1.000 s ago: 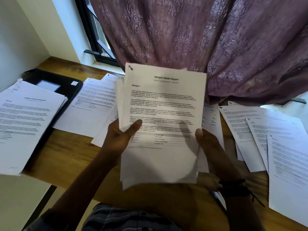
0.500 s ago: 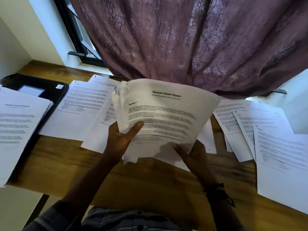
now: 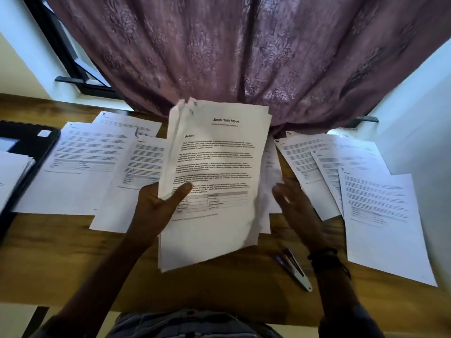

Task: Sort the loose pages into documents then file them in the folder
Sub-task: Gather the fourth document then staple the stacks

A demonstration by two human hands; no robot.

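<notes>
Black folder (image 3: 31,142) bears pages (image 3: 11,176) (far left); left hand (image 3: 156,211) pinches the report stack (image 3: 214,167), right hand (image 3: 296,206) spread.

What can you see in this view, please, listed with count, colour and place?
stack of pages: one, white, raised at centre, top sheet headed Sample Health Report
loose pages on the left: at least three, white, on the table
loose pages on the right: at least three, white, fanned on the table
folder: one, black, far left, white pages lying on it
slim tool: one, silver and dark, on the table by the right wrist, kind unclear
table: one, brown wood
curtain: one, mauve, behind the table
window frame: one, black, upper left
wristband: black, right wrist
left hand: grips the stack's lower left
right hand: open, blurred, right of the stack
</notes>
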